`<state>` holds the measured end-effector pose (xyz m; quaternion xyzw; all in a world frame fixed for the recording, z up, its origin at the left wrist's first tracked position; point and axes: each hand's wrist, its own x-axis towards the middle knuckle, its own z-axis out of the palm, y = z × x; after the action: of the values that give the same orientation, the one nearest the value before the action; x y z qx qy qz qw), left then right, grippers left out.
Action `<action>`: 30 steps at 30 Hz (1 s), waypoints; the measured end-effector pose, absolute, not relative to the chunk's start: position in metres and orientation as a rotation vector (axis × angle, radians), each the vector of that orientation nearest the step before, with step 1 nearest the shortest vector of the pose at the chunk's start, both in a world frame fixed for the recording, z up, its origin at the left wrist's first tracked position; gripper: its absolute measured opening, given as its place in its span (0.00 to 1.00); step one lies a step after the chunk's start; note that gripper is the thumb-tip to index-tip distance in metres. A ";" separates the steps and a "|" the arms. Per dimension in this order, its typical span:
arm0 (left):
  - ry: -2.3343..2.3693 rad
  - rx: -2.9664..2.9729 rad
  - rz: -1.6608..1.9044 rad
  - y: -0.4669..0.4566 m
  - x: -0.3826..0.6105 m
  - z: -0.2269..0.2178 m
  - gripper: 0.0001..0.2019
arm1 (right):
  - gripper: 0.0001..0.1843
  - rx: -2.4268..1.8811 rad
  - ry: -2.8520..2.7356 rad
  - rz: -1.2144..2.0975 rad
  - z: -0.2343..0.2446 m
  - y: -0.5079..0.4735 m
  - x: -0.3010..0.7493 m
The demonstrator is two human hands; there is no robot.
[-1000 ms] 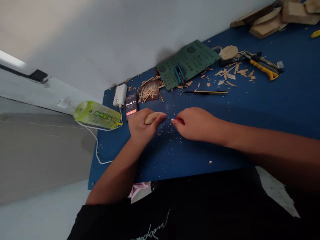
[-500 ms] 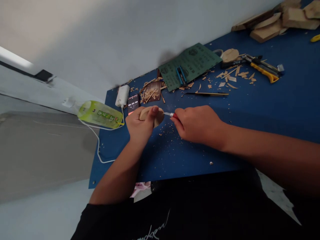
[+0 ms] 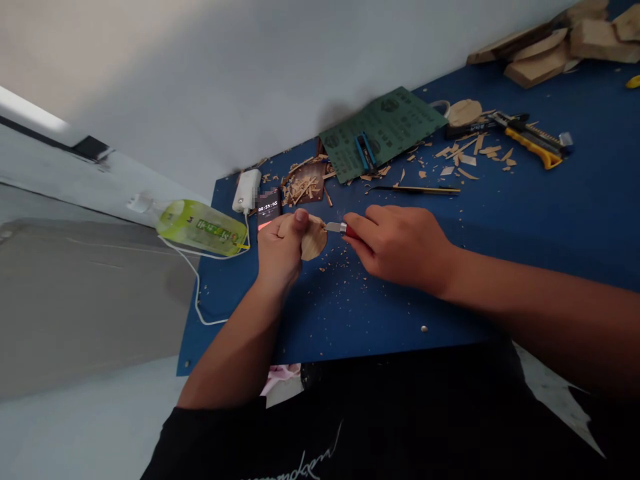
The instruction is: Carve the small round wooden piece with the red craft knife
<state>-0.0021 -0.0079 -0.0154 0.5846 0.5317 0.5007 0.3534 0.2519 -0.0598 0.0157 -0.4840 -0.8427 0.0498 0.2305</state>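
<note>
Near the left-centre of the blue worktop [image 3: 550, 220] sits a small rounded wood piece [image 3: 314, 239], pinched in the left hand [image 3: 280, 250] – thumb on top, fingers curled under it. At its 3 o'clock the right hand [image 3: 400, 247] is closed around a red-handled carving knife [image 3: 340, 229], whose short blade tip touches the wood's upper edge. Fine chips lie scattered below both hands. At 10 o'clock of the wood lies a phone [image 3: 269, 212] showing a timer, with a white power bank [image 3: 245, 191] just beyond it and a green bottle [image 3: 200, 228] off at 9 o'clock. Toward 1 o'clock – a green sandpaper sheet [image 3: 383, 130]; farther along at 2 o'clock, wood shavings [image 3: 465, 153] and a yellow utility knife [image 3: 533, 140].
</note>
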 end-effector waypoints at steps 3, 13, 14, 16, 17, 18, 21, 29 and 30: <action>1.345 1.586 1.298 -0.009 -0.005 -0.015 0.29 | 0.16 -1.345 -2.173 0.473 0.016 -0.051 0.253; 1.498 1.883 1.305 -0.015 -0.011 -0.001 0.27 | 0.20 -1.386 -2.184 0.961 0.026 -0.037 0.256; 1.513 1.908 1.317 -0.016 -0.010 0.001 0.27 | 0.19 -1.381 -2.197 0.926 0.026 -0.038 0.257; 1.524 1.972 1.336 -0.017 -0.009 0.004 0.26 | 0.20 -1.364 -2.213 0.881 0.023 -0.039 0.256; 1.528 1.999 1.344 -0.018 -0.008 0.005 0.26 | 0.20 -1.358 -2.209 0.872 0.023 -0.039 0.256; 1.533 2.017 1.345 -0.018 -0.008 0.005 0.26 | 0.20 -1.356 -2.198 0.865 0.022 -0.040 0.256; 1.550 2.032 1.391 -0.018 -0.008 0.006 0.26 | 0.19 -1.369 -2.154 0.829 0.023 -0.043 0.255; 1.534 2.050 1.392 -0.020 -0.007 0.005 0.26 | 0.20 -1.370 -2.142 0.828 0.029 -0.048 0.254; 1.529 2.050 1.386 -0.020 -0.006 0.006 0.26 | 0.20 -1.374 -2.145 0.828 0.029 -0.048 0.254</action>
<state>-0.0061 -0.0202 0.0057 0.7000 0.5221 0.4733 0.1158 0.2537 -0.0482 0.0286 -0.4992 -0.7795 0.3010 0.2292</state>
